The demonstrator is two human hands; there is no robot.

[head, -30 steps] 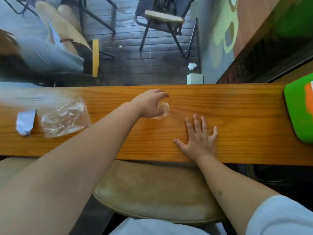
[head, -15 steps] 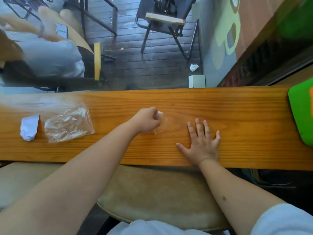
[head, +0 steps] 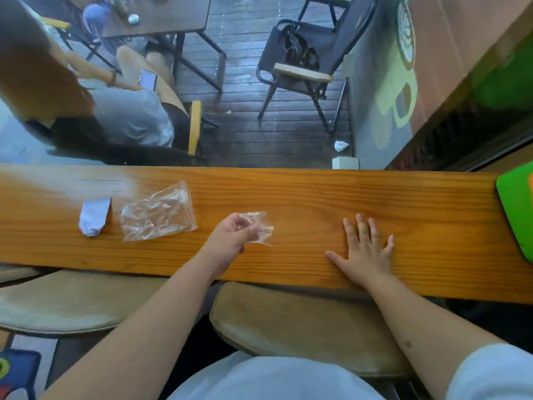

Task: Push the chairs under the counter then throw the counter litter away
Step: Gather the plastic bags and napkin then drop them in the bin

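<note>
Clear plastic, a small crumpled wrapper point(head: 258, 228), is now pinched in the left hand point(head: 230, 239) and lifted just off the wooden worktop point(head: 317, 194); a second ago that hand was only closing over it further right, where it lay flat. The hand has since drawn back toward the person and leftward, so the first piece of litter counts as collected. The right hand point(head: 363, 251) stays spread flat on the worktop, holding nothing. Left of the wrapper, a larger clear plastic bag point(head: 157, 216) and a scrap of white paper point(head: 93, 216) still lie on the wood, likely next. Two cushioned chairs point(head: 302, 327) sit tucked partly under the near edge.
</note>
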